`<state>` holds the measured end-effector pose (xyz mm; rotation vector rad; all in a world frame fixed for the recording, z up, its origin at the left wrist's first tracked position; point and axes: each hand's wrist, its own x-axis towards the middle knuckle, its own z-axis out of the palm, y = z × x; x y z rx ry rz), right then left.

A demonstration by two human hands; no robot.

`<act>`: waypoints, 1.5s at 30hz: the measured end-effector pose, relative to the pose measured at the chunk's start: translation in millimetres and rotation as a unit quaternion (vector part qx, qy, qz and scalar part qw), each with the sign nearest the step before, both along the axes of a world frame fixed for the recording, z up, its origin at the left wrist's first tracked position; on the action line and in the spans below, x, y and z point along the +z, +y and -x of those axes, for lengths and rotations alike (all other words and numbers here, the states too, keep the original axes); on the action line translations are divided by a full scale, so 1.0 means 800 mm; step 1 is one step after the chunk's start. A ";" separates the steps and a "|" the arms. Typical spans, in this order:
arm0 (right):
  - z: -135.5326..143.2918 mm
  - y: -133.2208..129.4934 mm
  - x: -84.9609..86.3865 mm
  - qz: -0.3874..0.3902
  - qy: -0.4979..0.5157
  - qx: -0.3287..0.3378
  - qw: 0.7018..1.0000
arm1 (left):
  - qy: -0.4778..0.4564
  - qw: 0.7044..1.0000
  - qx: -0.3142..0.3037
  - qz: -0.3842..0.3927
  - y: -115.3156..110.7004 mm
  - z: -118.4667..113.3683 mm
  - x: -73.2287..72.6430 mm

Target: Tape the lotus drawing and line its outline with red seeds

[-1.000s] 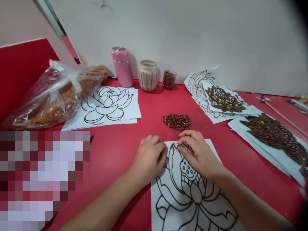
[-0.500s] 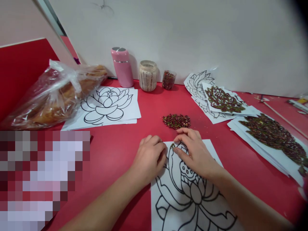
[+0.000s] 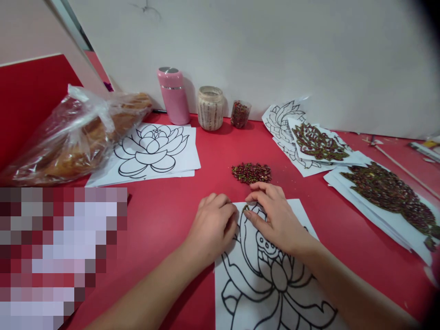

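Note:
A sheet of paper with a lotus line drawing [image 3: 275,293] lies on the red table in front of me. A few small greenish beans [image 3: 245,208] sit at the tip of its tall upper petal. My right hand [image 3: 275,217] rests over the drawing, thumb tip at those beans and index finger curved above, with a gap between them. At the sheet's upper left edge is my left hand [image 3: 215,224], its fingers curled inward; whatever they hold, if anything, is hidden. Just beyond my hands lies a loose pile of red and green beans [image 3: 251,173].
Along the wall stand a pink flask [image 3: 174,97], a jar [image 3: 210,108] and a cup of beans [image 3: 240,114]. At left are lotus sheets [image 3: 185,158] and a plastic bag [image 3: 82,142]. Bean-covered sheets [image 3: 392,192] lie at right. A blurred block covers the lower left.
The whole view has shifted very slightly. Both hands keep nearly the same pose and place over the sheet.

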<state>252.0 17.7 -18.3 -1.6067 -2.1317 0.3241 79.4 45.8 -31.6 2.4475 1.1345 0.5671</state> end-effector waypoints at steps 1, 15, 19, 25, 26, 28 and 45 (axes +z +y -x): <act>0.001 0.000 0.000 0.003 -0.001 -0.001 1.000 | 0.000 1.000 0.000 0.001 0.000 0.000 0.000; -0.001 0.000 0.003 -0.003 0.016 -0.007 1.000 | -0.003 1.000 -0.003 -0.001 0.000 0.001 0.001; -0.024 0.008 0.012 -0.063 0.050 -0.062 0.995 | -0.007 1.000 0.000 -0.001 -0.001 0.001 0.001; -0.057 0.038 0.020 -0.020 0.059 -0.084 0.995 | -0.007 1.000 0.001 -0.003 -0.001 0.002 0.002; -0.055 0.043 0.020 -0.015 0.034 -0.073 0.997 | -0.005 1.000 0.002 -0.003 -0.001 0.003 0.002; -0.048 0.051 0.020 -0.011 -0.023 -0.055 0.998 | -0.002 1.000 0.003 -0.004 -0.002 0.003 0.002; -0.020 0.068 0.012 -0.008 -0.123 -0.037 0.992 | 0.018 1.000 0.005 0.012 -0.005 0.004 0.008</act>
